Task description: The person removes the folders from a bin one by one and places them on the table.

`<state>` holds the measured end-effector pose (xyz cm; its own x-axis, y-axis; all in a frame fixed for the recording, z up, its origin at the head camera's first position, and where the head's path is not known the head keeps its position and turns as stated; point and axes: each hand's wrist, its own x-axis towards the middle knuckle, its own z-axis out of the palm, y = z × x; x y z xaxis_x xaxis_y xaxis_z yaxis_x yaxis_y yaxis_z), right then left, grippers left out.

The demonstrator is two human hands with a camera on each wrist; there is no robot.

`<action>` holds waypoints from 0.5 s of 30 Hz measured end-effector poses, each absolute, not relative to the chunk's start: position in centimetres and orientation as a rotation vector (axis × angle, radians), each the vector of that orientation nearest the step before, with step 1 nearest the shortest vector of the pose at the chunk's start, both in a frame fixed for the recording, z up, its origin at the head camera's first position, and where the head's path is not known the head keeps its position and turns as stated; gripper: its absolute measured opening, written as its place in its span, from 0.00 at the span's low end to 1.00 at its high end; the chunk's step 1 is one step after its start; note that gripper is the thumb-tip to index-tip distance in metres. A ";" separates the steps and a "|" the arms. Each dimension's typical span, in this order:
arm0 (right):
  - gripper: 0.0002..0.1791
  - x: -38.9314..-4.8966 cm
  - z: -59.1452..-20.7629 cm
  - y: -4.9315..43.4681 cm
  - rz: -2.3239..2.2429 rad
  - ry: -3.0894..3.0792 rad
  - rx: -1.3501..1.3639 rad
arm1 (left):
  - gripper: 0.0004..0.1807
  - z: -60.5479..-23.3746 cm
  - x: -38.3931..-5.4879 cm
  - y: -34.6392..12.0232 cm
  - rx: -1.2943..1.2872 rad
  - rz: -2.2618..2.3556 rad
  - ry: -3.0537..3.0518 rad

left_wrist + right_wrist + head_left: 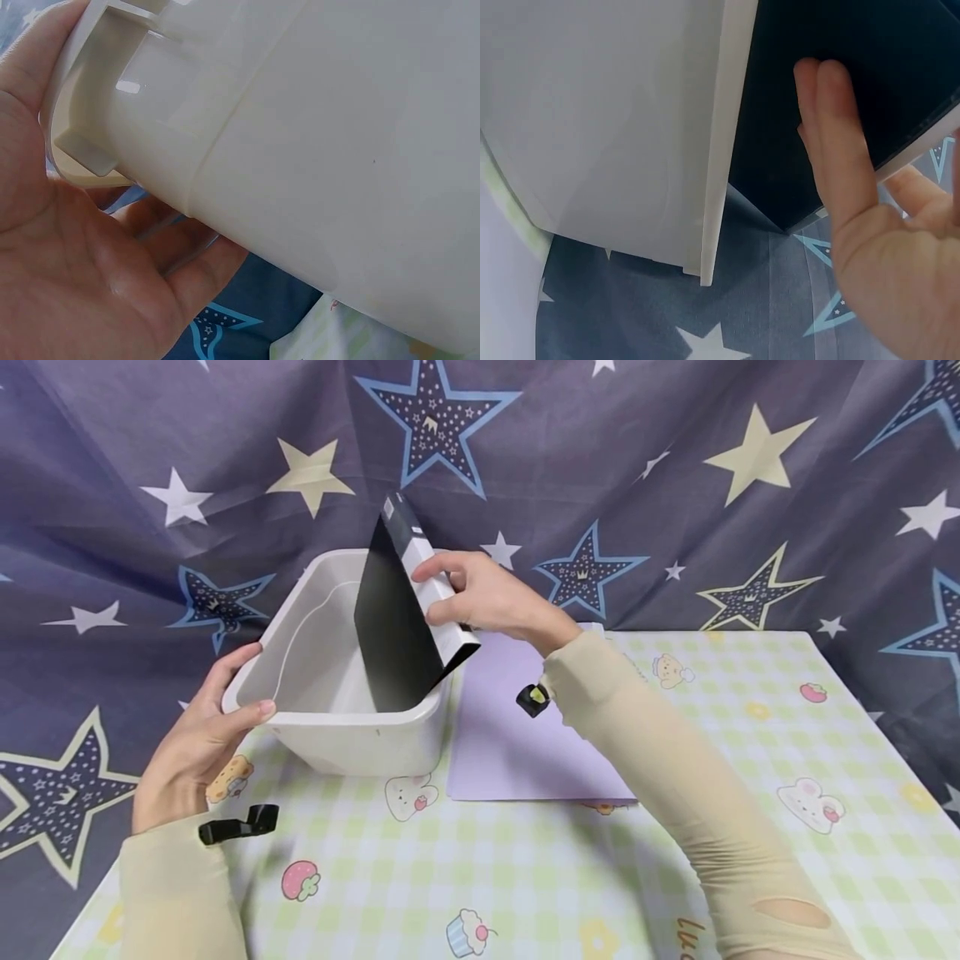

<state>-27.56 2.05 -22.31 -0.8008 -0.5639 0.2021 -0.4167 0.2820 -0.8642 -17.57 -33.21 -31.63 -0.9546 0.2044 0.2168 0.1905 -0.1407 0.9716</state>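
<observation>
Folder point(393, 635), black with a white-and-dark spine, held at a slant in the mouth of a white plastic bin point(360, 747). Its lower part lies within the bin's walls; its spine rises past the rim on the person's right. Whether the lower edge meets the bin's floor cannot be told. Right hand point(487, 597): the grip is narrowed to the folder, with thumb and index finger on the spine and further fingers, seen in the right wrist view, laid along a dark face. Left hand point(206, 735): the grip takes hold of the bin's rim at the near left corner, thumb on the near edge, the other fingers along the outer side. The bin stands on the tabletop point(750, 743), which bears a pale green check with cartoon prints. Just to the bin's right, a lilac sheet point(517, 743) lies flat, partly hidden by the right forearm. Behind the tabletop hangs a dark cloth point(517, 452) patterned with stars.
</observation>
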 end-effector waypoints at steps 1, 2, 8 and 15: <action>0.25 -27.6 -22.3 2.2 -1.556 2.378 -0.923 | 0.41 -31.6 -17.6 -33.2 0.472 2.316 2.054; 0.25 -27.6 -22.3 2.3 -1.574 2.351 -0.920 | 0.41 -31.6 -17.6 -33.1 0.473 2.316 2.054; 0.25 -27.6 -22.5 2.8 -1.658 2.249 -0.885 | 0.41 -31.6 -17.7 -33.0 0.477 2.316 2.047; 0.23 -27.6 -22.5 3.0 -1.674 2.260 -0.867 | 0.41 -31.5 -17.5 -33.1 0.454 2.318 2.057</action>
<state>-27.65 2.97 -22.50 -0.8086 -0.5601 0.1802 -0.3356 0.1874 -0.9232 -17.50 -33.15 -31.54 -0.9580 0.1974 0.2082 0.1832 -0.1377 0.9734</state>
